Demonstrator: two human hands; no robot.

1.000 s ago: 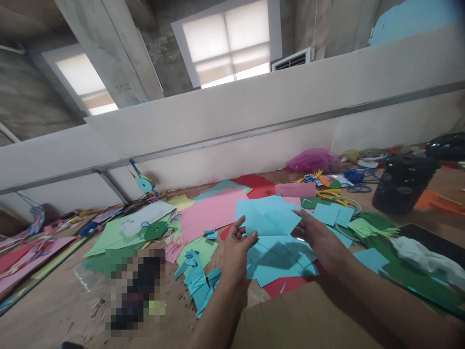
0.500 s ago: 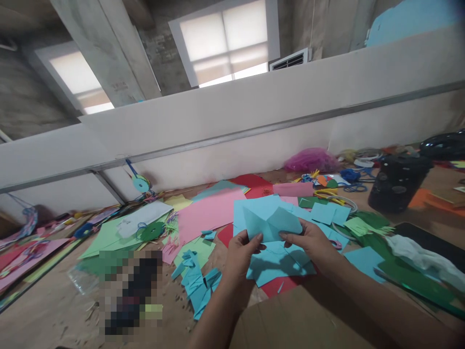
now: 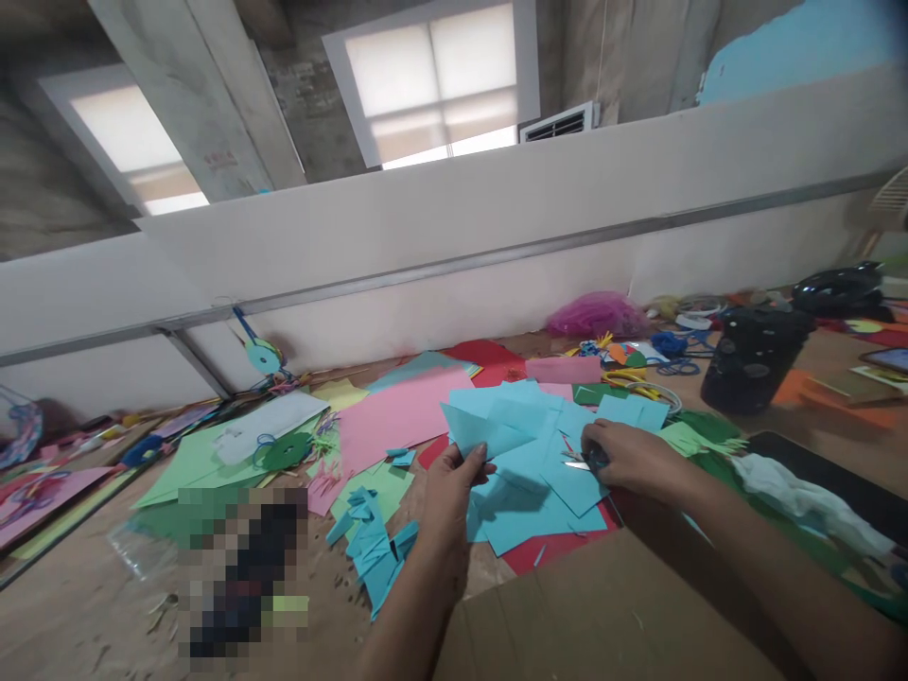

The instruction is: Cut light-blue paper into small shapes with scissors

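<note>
My left hand (image 3: pixel 464 478) pinches the lower edge of a creased light-blue paper (image 3: pixel 489 430), raised above a spread of light-blue sheets (image 3: pixel 517 520). The paper tapers to a point at its upper left. At the right side of the sheets, my right hand (image 3: pixel 616 452) is closed round the dark handles of small scissors (image 3: pixel 578 464). A short metal blade points left out of the fingers, apart from the raised paper. The rest of the scissors is hidden by the hand.
Crumpled blue paper strips (image 3: pixel 373 549) lie left of my left forearm. Pink paper (image 3: pixel 397 416) and a green disc (image 3: pixel 288 451) lie farther left. A black cup (image 3: pixel 756 359) stands at the right, near a white cloth (image 3: pixel 809 506). Cardboard (image 3: pixel 567 615) lies in front.
My right hand has let go of the blue paper, moved right and taken hold of the scissors. The paper, now in my left hand alone, has tilted.
</note>
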